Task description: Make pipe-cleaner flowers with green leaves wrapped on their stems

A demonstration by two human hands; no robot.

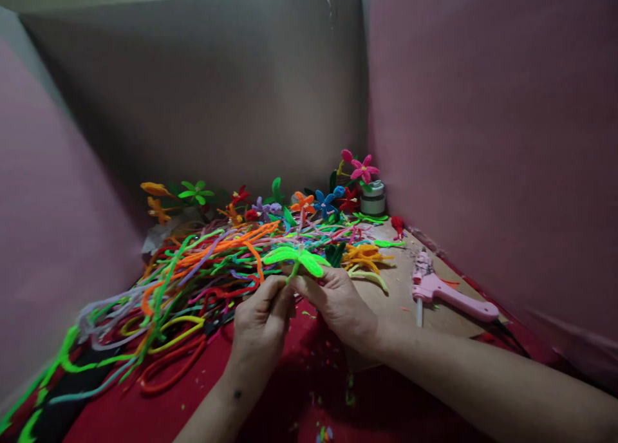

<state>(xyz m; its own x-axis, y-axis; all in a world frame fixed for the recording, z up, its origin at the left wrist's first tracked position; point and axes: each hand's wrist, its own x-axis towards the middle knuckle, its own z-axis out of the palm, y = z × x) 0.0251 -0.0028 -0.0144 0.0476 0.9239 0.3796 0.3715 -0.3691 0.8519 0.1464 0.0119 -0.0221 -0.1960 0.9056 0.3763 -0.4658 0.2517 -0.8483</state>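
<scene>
A bright green fuzzy flower (300, 257) with long petals is held up near the middle of the view, its short stem pointing down. My left hand (263, 314) pinches the stem from below, fingertips closed. My right hand (340, 301) is closed too, its thumb and finger gripping the flower's base under the right petal. The fingertips of both hands meet just beneath the petals. Behind the flower lies a large heap of coloured fuzzy stems (193, 269).
A pink glue gun (454, 296) lies on a brown board (400, 308) at right. Finished fuzzy flowers (324, 203) line the back, with a pale jar (373, 201) at their right end. Small scraps dot the red cloth (212, 391). Pink walls stand on both sides.
</scene>
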